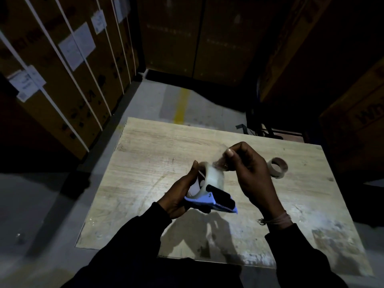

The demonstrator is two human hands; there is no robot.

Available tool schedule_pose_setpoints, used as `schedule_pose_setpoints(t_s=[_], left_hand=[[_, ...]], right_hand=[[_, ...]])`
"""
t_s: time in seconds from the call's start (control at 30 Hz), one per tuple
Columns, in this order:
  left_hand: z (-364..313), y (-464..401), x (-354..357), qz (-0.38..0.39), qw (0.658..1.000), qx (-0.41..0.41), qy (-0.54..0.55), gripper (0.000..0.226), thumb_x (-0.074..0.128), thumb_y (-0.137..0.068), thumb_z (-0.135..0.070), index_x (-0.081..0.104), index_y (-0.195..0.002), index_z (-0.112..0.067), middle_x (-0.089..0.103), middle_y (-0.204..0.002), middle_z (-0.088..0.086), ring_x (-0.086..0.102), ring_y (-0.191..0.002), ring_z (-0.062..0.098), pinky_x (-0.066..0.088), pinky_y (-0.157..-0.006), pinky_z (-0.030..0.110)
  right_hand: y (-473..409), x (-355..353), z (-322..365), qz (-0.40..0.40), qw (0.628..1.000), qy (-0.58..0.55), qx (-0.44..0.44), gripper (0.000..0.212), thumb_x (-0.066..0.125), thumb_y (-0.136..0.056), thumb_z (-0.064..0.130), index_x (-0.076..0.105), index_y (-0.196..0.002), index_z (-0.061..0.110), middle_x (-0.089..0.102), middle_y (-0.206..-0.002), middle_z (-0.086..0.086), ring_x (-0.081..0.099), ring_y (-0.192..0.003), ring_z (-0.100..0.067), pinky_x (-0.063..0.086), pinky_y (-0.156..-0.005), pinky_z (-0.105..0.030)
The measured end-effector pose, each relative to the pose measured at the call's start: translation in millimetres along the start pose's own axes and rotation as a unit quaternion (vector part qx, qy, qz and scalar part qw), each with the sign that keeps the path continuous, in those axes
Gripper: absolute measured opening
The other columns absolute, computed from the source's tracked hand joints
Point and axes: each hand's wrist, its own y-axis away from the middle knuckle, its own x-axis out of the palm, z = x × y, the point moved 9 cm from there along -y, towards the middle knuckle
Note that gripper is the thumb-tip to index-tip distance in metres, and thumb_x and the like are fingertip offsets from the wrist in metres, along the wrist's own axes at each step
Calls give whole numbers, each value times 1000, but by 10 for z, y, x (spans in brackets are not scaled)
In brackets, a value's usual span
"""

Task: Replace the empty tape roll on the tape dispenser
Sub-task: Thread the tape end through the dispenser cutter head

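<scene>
A blue tape dispenser (209,201) with a black roller is held above the wooden table (158,154) by my left hand (182,196), which grips its handle. A full roll of clear tape (214,179) sits on the dispenser's hub. My right hand (251,171) pinches the loose end of the tape (221,160) between thumb and fingers, pulled up and to the right off the roll. An empty cardboard tape core (277,167) lies on the table to the right, partly hidden behind my right hand.
Stacked cardboard boxes (62,80) with white straps and paper labels rise on the left. More boxes (353,113) stand at the right and back. A grey floor with a yellow line (181,104) lies beyond the table. The scene is dim.
</scene>
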Motion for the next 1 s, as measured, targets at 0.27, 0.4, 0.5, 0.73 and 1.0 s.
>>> schedule_pose_setpoints(t_s=[0.27,0.4,0.5,0.73,1.0], left_hand=[[33,44,-45,-7,999,0,-33,76,52,-95,-70,67,-139,-10,65,-129,26,71,-95,38,61,-77,42],[5,36,-28,15,995,24,-98,101,66,-85,-70,52,-144,10,62,-132,28,61,-120,37,49,-100,47],[117,16,-124,-12,999,2,-35,83,58,-91,-66,60,-144,-2,56,-146,34,55,-134,51,46,-112,63],[286,62,-44,20,998,-57,-21,72,34,-101,-69,71,-137,-18,67,-135,30,75,-90,38,63,-61,40],[133,80,25,52,987,13,-153,67,45,-99,-50,67,-128,6,82,-104,1,78,-97,10,59,-81,19]], right_hand=[[57,38,-80,5,999,-38,32,23,55,-111,11,61,-95,-4,75,-80,-4,76,-79,-24,63,-79,-33],[20,20,-228,-26,990,-108,82,24,51,-112,8,57,-91,1,58,-67,-2,56,-58,-10,51,-60,-25],[30,-7,-206,-21,990,-116,81,22,50,-112,9,58,-94,-1,62,-72,-4,64,-64,-16,59,-65,-34],[132,118,-69,72,992,-75,66,20,53,-111,10,60,-95,0,70,-74,1,70,-70,-15,62,-74,-31],[-12,-86,-474,-42,975,-144,166,22,54,-111,13,60,-93,1,54,-65,-12,57,-50,-21,50,-58,-33]])
